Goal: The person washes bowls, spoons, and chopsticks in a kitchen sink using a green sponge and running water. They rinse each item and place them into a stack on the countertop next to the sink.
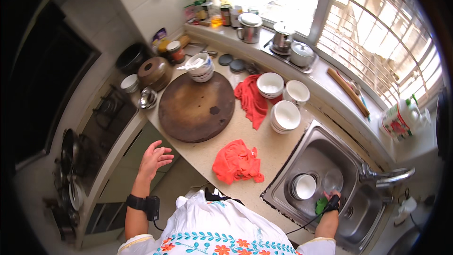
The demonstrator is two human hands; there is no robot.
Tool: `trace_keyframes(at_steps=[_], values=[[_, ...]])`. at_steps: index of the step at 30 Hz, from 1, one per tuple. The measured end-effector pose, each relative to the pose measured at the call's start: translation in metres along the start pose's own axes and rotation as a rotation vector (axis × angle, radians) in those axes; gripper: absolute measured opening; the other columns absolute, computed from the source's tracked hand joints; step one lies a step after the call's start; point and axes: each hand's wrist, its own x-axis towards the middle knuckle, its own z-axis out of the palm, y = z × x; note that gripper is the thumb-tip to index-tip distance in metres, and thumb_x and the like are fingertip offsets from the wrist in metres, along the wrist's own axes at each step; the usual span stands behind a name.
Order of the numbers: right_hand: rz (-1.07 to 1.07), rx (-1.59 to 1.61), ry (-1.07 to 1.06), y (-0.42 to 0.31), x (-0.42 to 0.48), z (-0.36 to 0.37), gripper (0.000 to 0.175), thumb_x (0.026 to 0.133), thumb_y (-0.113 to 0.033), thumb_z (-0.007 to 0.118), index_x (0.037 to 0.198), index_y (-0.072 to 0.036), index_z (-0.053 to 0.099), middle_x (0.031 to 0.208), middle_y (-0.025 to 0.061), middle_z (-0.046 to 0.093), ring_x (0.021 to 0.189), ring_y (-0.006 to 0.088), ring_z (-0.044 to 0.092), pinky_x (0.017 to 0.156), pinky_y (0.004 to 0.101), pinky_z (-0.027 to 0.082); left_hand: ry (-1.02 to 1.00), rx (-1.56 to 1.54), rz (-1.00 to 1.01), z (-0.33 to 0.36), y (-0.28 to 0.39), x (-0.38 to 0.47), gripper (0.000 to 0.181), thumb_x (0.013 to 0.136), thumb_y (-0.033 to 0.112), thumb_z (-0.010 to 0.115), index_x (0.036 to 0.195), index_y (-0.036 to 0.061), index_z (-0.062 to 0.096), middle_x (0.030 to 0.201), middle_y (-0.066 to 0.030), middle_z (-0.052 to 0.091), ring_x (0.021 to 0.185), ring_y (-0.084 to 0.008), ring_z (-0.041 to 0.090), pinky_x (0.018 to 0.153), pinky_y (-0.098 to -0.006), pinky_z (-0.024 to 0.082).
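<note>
My left hand hangs in the air past the counter's front edge, fingers apart and holding nothing. My right hand reaches into the larger basin of the steel sink, its fingers at the lower rim of a clear bowl, seemingly gripping it. Beside that hand lies a green cloth, partly hidden by it. A stack of white bowls stands in the same basin, left of the clear bowl. On the counter to the left is a crumpled red cloth.
Stacked white bowls stand behind the sink's left side, near a second red cloth. A round wooden chopping board bears more bowls. The chrome faucet juts over the sink's right side. Pots line the windowsill.
</note>
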Motion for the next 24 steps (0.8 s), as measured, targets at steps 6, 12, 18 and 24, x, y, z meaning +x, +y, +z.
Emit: trace_keyframes(at_steps=[6,12,18,24], values=[[0.097,-0.098,0.008,-0.003,0.009,0.008,0.030,0.074,0.003,0.041,0.102,-0.005,0.041,0.100,0.0164,0.040,0.081,0.0334,0.043,0.066,0.0534,0.049,0.066,0.005,-0.031,0.005,0.008,-0.005,0.048,0.085,0.017,0.049,0.123,-0.0006,0.026,0.098,-0.0166,0.053,0.084,-0.0253,0.058,0.072,-0.0331,0.050],[0.020,0.015,-0.121,0.005,0.002,0.003,0.033,0.077,-0.009,0.050,0.108,-0.003,0.041,0.105,0.0155,0.044,0.096,0.0366,0.044,0.074,0.0562,0.045,0.060,-0.119,-0.091,-0.011,0.000,0.010,0.043,0.086,0.015,0.047,0.121,-0.0003,0.027,0.098,-0.0167,0.053,0.085,-0.0272,0.058,0.073,-0.0357,0.050],[0.141,-0.139,-0.081,-0.015,0.002,-0.018,0.042,0.080,-0.025,0.053,0.114,-0.006,0.039,0.111,0.0163,0.040,0.097,0.0359,0.046,0.076,0.0503,0.046,0.107,-0.522,-0.144,-0.077,-0.018,0.081,0.031,0.084,0.018,0.051,0.104,-0.0004,0.037,0.100,-0.0204,0.049,0.087,-0.0338,0.056,0.075,-0.0420,0.050],[-0.397,-0.578,-0.328,-0.065,-0.081,-0.031,0.041,0.082,-0.028,0.052,0.117,-0.010,0.038,0.108,0.0111,0.042,0.088,0.0287,0.050,0.067,0.0433,0.050,0.304,-0.724,-0.178,-0.146,-0.028,0.203,0.067,0.081,0.025,0.057,0.125,-0.0020,0.015,0.121,-0.0298,0.026,0.106,-0.0409,0.041,0.085,-0.0444,0.043]])
